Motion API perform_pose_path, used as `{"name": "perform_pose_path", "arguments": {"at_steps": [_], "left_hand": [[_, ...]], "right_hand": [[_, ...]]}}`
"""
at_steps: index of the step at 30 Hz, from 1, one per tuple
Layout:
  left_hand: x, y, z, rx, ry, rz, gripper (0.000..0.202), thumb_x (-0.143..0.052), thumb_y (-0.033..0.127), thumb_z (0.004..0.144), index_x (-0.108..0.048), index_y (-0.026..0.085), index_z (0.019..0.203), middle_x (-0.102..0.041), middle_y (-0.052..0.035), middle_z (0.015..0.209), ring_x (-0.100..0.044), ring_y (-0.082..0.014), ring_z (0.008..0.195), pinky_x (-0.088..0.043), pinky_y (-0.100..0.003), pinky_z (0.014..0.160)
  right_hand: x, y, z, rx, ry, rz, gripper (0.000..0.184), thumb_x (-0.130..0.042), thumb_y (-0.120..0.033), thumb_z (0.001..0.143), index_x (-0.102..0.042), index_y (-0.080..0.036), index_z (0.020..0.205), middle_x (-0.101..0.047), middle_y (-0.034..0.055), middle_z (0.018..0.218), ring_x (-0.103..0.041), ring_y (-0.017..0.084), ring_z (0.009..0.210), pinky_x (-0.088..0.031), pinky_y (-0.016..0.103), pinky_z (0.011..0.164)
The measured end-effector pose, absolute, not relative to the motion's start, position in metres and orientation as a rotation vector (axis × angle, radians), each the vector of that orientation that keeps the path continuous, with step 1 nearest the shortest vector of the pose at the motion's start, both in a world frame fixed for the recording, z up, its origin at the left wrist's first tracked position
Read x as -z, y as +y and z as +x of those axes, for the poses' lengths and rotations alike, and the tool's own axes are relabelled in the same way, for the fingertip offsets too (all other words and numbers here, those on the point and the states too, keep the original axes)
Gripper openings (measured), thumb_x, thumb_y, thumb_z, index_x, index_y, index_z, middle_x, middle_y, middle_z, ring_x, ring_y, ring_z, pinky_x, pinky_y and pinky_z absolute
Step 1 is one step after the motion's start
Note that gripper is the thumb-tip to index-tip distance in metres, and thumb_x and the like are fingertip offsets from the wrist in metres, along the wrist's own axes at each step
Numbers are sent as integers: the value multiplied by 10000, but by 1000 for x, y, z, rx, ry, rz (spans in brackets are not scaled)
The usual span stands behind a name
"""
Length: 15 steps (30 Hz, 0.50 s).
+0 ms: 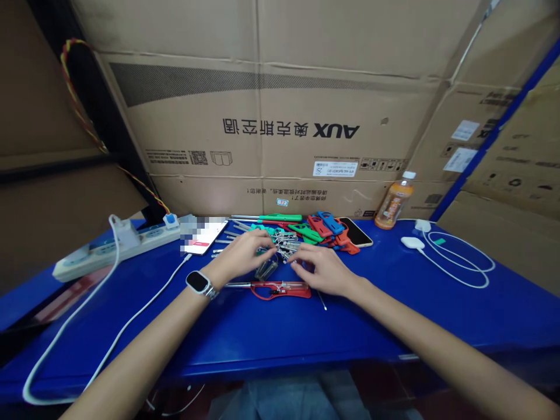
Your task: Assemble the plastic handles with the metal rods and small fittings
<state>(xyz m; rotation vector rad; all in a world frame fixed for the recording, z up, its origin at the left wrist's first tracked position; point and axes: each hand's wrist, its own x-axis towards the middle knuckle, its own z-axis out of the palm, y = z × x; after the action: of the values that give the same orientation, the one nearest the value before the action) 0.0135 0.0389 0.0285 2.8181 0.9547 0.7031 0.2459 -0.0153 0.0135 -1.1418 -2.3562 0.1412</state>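
My left hand [250, 252], with a watch on the wrist, reaches over the left of a pile of small parts. Its fingers are bent and close together; what they hold is hidden. Opposite it, my right hand [326, 269] has its thumb and fingers curled at the pile, and their grip is too small to make out. Between the hands lie clear lighter fuel tanks [289, 240] and a dark translucent part [266, 269]. Just below is an opened long-necked lighter [280, 289], its red shell showing a metal tube, a clear tank and wires inside.
Behind the hands are red, blue and green lighter handles [321, 226] and a green lighter [280, 218]. A phone [356, 232], an orange drink bottle [395, 201] and a white charger [412, 242] stand right. At left are a lit tablet [214, 233], power strip [83, 262] and cables.
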Motion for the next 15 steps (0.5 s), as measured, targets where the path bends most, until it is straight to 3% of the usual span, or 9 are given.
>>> {"name": "perform_pose_path", "arguments": {"at_steps": [3, 10, 15], "left_hand": [[-24, 52, 5, -750, 1072, 2749, 250, -515, 309, 972, -698, 168, 876, -657, -70, 933, -613, -216, 892, -461, -321, 789], [-9, 55, -30, -862, 1144, 2586, 273, -519, 337, 964, -715, 172, 872, -667, -62, 883, -621, -201, 815, -450, -302, 735], [-7, 61, -40, -931, 1215, 2478, 236, -551, 312, 938, -724, 163, 876, -688, -63, 882, -618, -197, 802, -441, -305, 725]], "right_hand": [[-19, 13, 240, -111, -2310, -1250, 181, -551, -246, 909, -728, -220, 940, -707, 23, 912, -630, 151, 782, -414, 253, 665], [-33, 86, 203, -19, -2351, -1522, 200, -550, -275, 871, -732, -266, 954, -745, 9, 1016, -665, 226, 960, -463, 305, 757], [-35, 118, 167, -94, -2424, -1555, 203, -572, -312, 862, -728, -278, 987, -751, 3, 1024, -671, 218, 984, -476, 289, 773]]}}
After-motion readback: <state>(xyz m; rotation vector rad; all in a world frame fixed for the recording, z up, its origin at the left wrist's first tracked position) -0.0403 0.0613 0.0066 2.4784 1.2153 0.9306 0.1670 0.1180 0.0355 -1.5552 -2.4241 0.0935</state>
